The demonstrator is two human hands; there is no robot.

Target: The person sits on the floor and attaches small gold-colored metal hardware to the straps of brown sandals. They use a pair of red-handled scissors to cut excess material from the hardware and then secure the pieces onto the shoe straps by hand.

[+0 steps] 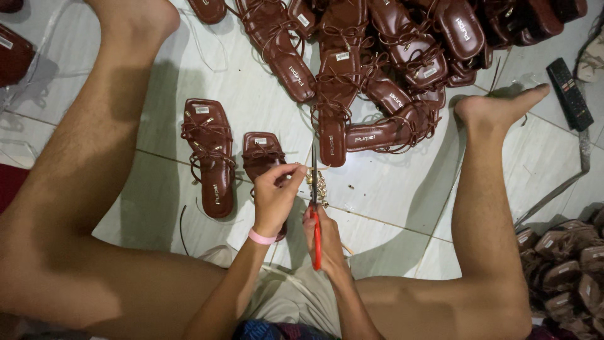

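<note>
A brown sandal (pixel 261 157) is being steadied just beyond the left hand (pixel 275 200), whose fingertips are being pinched on a thin strap end. Red-handled scissors (pixel 315 214) are being gripped upright by the right hand (pixel 323 236), blades beside the pinch. The strap is probably best kept taut and cut close. A second sandal (pixel 209 157) is lying left, a heap (pixel 377 69) farther ahead.

The sandals (pixel 214 157) are dark reddish brown, the scissors (pixel 316 233) have red handles, the wristband (pixel 261 237) is pink, the floor tiles (pixel 390 189) white, the remote (pixel 569 93) black, the small ornaments (pixel 319 184) perhaps golden
</note>
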